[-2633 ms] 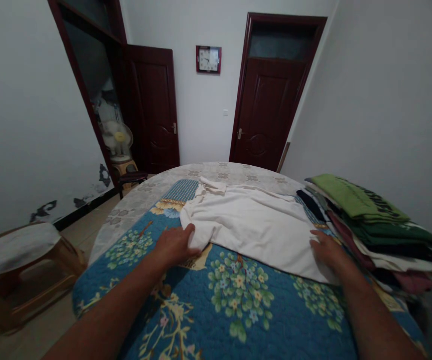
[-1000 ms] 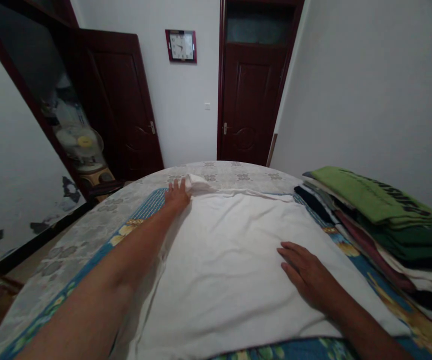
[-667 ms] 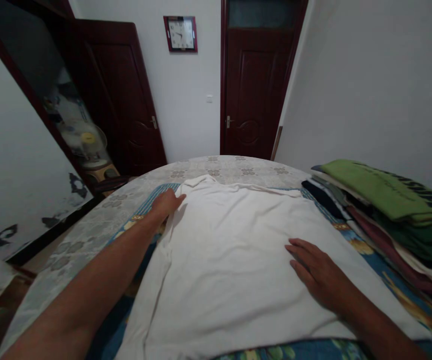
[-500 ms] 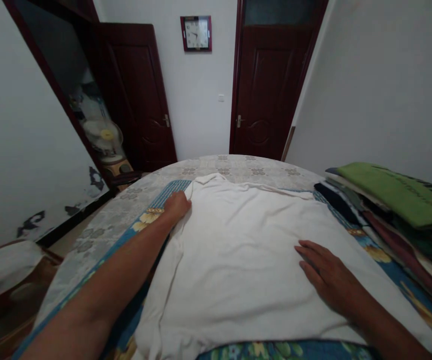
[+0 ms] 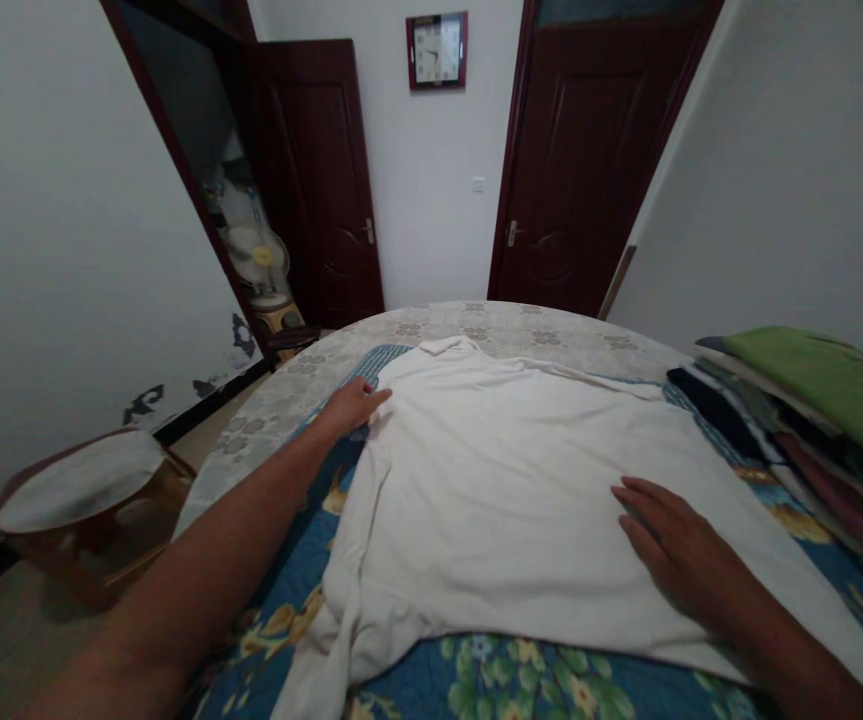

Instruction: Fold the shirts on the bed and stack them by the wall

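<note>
A white long-sleeved shirt lies spread out, slightly wrinkled, on a blue floral cloth. My left hand is at the shirt's far left edge, its thumb stretched out over the fabric and apart from the index finger. The other fingers are partly hidden. Flat on the right half of the shirt rests my right hand, fingers extended and holding nothing. One sleeve runs down the left side toward me, loosely bunched.
A pile of folded clothes, with a green garment on top, stands at the right. Beneath everything is a round table with a patterned tablecloth. A wooden stool stands at the left; a fan is in the doorway.
The whole view has shifted, moving the scene rightward. My left hand has loosened from a closed grip at the shirt's edge, thumb now extended. My right hand stays flat on the shirt.
</note>
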A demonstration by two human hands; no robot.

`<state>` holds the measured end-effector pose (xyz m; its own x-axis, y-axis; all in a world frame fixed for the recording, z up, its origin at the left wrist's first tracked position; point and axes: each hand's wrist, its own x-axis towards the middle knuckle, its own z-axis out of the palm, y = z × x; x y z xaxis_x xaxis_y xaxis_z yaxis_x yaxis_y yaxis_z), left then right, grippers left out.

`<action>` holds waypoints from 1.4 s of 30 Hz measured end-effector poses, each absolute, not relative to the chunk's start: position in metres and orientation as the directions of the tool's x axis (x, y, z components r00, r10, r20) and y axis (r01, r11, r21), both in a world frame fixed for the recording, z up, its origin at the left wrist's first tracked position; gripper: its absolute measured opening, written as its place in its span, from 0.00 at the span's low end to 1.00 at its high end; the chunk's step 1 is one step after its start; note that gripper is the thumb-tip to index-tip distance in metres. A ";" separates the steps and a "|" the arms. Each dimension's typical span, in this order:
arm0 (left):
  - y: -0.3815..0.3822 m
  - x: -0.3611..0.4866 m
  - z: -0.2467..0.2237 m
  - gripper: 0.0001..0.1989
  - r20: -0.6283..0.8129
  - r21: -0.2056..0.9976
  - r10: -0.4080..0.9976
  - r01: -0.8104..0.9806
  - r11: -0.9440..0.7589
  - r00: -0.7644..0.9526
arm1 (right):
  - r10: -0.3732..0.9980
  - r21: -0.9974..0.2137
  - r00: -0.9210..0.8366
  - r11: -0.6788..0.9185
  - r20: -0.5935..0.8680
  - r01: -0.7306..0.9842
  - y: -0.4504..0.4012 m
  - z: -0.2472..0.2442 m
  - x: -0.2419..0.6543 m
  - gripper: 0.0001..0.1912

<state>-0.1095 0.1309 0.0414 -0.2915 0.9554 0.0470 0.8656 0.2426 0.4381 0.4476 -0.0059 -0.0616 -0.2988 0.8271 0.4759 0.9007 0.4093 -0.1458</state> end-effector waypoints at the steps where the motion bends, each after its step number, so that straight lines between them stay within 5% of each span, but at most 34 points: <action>1: 0.108 -0.104 0.041 0.28 0.047 0.430 0.976 0.886 0.173 -0.213 | 0.825 -0.139 -0.307 0.415 0.474 0.899 -0.005 -0.062 0.449 0.25; 5: 0.029 -0.083 0.039 0.27 -0.014 0.319 1.000 0.948 -0.005 0.010 | 0.814 -0.128 -0.330 0.437 0.478 0.890 0.000 -0.064 0.452 0.26; 10: 0.006 -0.093 0.042 0.06 0.014 0.369 0.988 0.919 0.136 -0.152 | 0.815 -0.159 -0.320 0.442 0.483 0.883 0.006 -0.067 0.452 0.25; 14: 0.006 -0.123 0.045 0.04 0.000 0.514 0.940 0.806 0.293 -0.341 | 0.800 -0.175 -0.334 0.470 0.499 0.865 0.008 -0.069 0.454 0.26; 20: -0.030 -0.131 0.043 0.17 -0.102 0.729 0.889 0.575 0.372 -0.446 | 0.805 -0.173 -0.305 0.443 0.509 0.879 0.006 -0.064 0.449 0.25; 25: -0.084 -0.101 0.039 0.41 0.027 0.674 0.973 0.723 0.153 -0.231 | 0.820 -0.163 -0.310 0.431 0.480 0.888 0.005 -0.062 0.450 0.25; 27: -0.100 -0.089 0.039 0.35 0.054 0.637 0.995 0.770 0.030 -0.084 | 0.821 -0.151 -0.321 0.434 0.471 0.888 0.006 -0.063 0.451 0.26; 30: -0.109 -0.079 0.043 0.19 -0.110 0.763 0.994 0.640 0.090 -0.010 | 0.818 -0.140 -0.339 0.446 0.465 0.884 0.007 -0.064 0.453 0.28; 33: -0.101 -0.083 0.047 0.16 -0.228 0.908 0.958 0.317 0.274 -0.176 | 0.821 -0.149 -0.335 0.445 0.463 0.883 0.007 -0.064 0.455 0.27; 37: -0.099 -0.096 0.044 0.18 -0.257 0.964 0.904 -0.023 0.265 -0.342 | 0.825 -0.158 -0.345 0.453 0.448 0.877 0.006 -0.063 0.457 0.27; 39: -0.110 -0.098 0.041 0.25 -0.228 0.971 0.918 -0.006 0.239 -0.326 | 0.828 -0.166 -0.338 0.448 0.447 0.878 0.006 -0.060 0.456 0.27; 42: -0.134 -0.090 0.042 0.44 -0.095 0.920 0.974 0.356 0.164 -0.203 | 0.827 -0.179 -0.339 0.455 0.447 0.873 0.002 -0.050 0.449 0.27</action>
